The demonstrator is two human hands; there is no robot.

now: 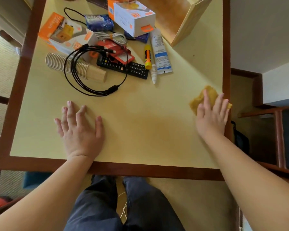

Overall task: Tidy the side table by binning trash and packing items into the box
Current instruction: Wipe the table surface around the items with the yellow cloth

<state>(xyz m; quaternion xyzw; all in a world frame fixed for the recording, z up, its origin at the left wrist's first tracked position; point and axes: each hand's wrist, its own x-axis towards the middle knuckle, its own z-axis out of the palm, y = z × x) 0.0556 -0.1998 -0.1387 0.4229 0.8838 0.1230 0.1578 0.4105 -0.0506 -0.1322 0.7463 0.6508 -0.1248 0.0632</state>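
Desk (140,130): cream top, dark wood rim. Clutter at 11 to 12 o'clock: two orange-and-white cartons (65,33), coiled black cable (93,70) over a stack of paper cups (70,67), black remote (123,67), white tube (160,52), yellow marker (147,56). Wooden box (182,19), 1 o'clock, at the far edge. Yellow cloth (205,97), 3 o'clock, by the rim, under my right hand (210,114), fingers straight, pressing. My left hand (78,127), 9 o'clock: fingers spread flat on the desk, holding nothing.
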